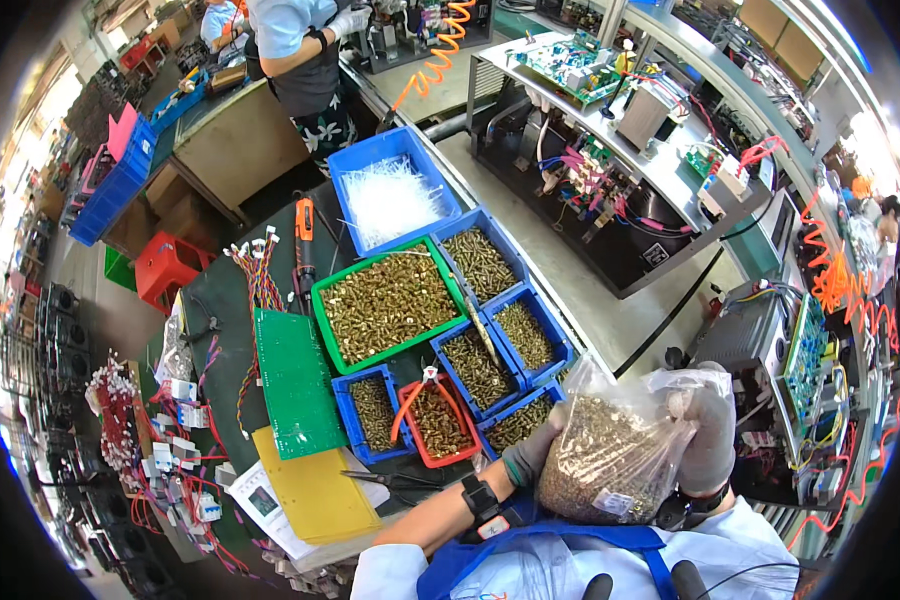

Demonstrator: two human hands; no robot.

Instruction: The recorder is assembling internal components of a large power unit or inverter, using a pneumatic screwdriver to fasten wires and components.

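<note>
A clear bag [600, 465] of small brass-coloured parts is in the lower right of the frame, between two gloved hands. The right hand [708, 440] is closed, pinching the plastic at the bag's upper right. The left hand [535, 455] lies against its left edge; most of its fingers are hidden, so I cannot tell whether they pinch or only support.

Near frame centre, a green tray [405, 341] holds brass-coloured screws, with a red bin [452, 459] below it. Above, a blue bin [415, 234] holds white strips. Left of the tray lie an orange screwdriver [305, 222] and a green sheet [295, 385].
</note>
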